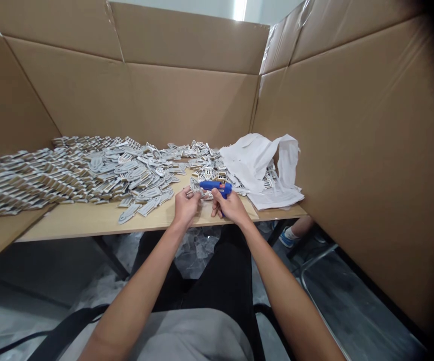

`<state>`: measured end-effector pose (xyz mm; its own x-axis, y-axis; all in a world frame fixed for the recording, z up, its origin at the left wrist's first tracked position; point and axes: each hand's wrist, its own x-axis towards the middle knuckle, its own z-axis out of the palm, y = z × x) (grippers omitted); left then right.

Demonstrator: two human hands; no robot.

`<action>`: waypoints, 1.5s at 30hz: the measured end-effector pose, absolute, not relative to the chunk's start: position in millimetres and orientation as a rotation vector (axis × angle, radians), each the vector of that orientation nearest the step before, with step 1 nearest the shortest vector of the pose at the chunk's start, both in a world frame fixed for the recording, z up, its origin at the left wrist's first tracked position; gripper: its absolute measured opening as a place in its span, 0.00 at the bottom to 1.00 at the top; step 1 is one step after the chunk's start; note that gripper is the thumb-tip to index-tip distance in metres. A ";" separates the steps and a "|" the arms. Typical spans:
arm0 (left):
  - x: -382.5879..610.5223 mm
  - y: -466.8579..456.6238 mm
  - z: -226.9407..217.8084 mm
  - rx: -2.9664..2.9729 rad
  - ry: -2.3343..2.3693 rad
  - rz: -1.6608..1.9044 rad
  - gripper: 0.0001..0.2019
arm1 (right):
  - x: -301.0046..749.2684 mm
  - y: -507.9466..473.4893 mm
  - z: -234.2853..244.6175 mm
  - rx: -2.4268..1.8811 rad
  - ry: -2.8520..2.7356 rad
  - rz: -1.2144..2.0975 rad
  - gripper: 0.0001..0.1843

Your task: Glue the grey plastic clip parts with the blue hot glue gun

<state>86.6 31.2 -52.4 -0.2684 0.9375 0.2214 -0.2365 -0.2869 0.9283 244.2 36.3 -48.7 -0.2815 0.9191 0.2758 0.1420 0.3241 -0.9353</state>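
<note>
A piece (194, 185) is pinched in the left hand (187, 205), its thumb and fingers brought nearly together around the near end. By the right hand (229, 204) a blue glue gun (215, 187) is gripped, the fingers being curled about the handle with the thumb laid near its rear. The gun is held level, its nozzle directed toward the left hand and brought up close to the piece; whether the two are touching cannot be told. Both hands are held just above the front edge of the table (89, 219), with only a small gap left between them.

Just beyond the hands, a small heap (203, 156) of similar grey-and-white pieces is spread. To the left of the left hand, a larger loose pile (130, 168) is scattered, and farther left many pieces are ranged in dense, overlapping rows (32, 175). Beyond and to the right of the right hand, a crumpled white sheet (245, 159) is draped partly over more pieces.

Behind all this, and along both sides, the table is enclosed by cardboard (190, 105). Below the hands, the dark trousers (220, 281) of the seated person are seen, and below the right hand, farther right, another person's blue shoe (286, 237).
</note>
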 end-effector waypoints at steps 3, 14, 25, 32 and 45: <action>86.3 32.5 -53.9 1.053 1.021 1.703 0.14 | 244.4 35.7 -48.8 -0.973 -1.684 1.038 0.37; 86.6 31.8 -53.4 1.069 1.029 1.722 0.12 | 244.0 36.0 -50.1 -0.986 -1.701 1.012 0.34; 85.3 32.2 -54.8 1.078 1.032 1.712 0.12 | 243.5 34.3 -49.4 -0.982 -1.688 1.012 0.32; 86.8 31.2 -51.4 1.072 1.008 1.726 0.11 | 243.8 34.3 -49.2 -1.010 -1.709 0.992 0.33; 82.1 37.0 -60.8 1.188 1.098 1.743 0.09 | 242.5 29.6 -47.9 -1.038 -1.773 0.798 0.29</action>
<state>82.1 37.0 -60.8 -0.2926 0.9041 0.3113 -0.1094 -0.3550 0.9284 242.5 29.6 -47.9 -0.2385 0.8950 0.3769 0.3111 0.4380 -0.8434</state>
